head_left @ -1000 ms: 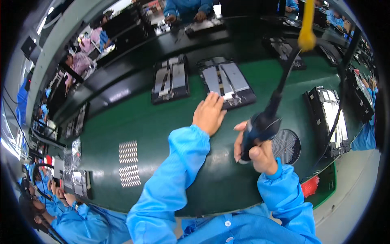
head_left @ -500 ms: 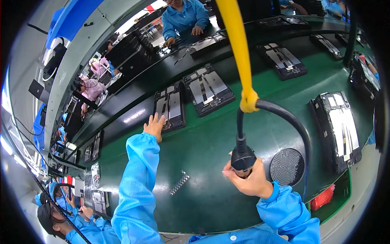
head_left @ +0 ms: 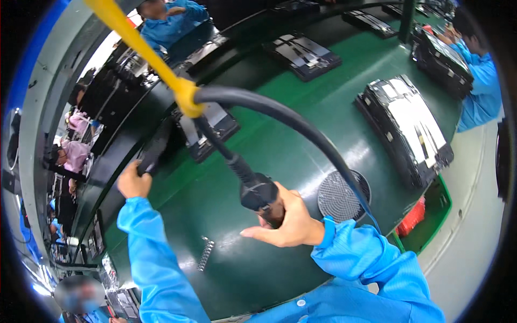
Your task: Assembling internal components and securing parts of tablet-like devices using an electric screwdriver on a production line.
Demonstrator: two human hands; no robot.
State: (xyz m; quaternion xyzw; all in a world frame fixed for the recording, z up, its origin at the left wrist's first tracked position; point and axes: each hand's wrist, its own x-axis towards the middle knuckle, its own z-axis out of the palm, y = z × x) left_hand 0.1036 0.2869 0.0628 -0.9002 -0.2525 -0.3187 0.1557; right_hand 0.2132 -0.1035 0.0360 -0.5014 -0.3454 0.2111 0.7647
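My right hand is wrapped around a black corded electric screwdriver, held tilted above the green bench; its tip is hidden. A thick black cable runs from its top up to a yellow strap. At the bench's far left, my left hand grips the near end of a dark tablet-like device, tipped up and blurred. Right beside it lies an opened device with silver battery plates, partly behind the strap and cable. A small strip of parts rests on the bench between my forearms.
A round perforated dish sits right of my right hand. Beyond it stands a stack of opened devices. Another device lies farther back. A green bin with a red bag is below the right edge. Co-workers sit around the bench.
My left hand, earlier resting with spread fingers at a device's near end, has closed on that device and tipped it up. The screwdriver stays in my right hand. The whole view has turned.
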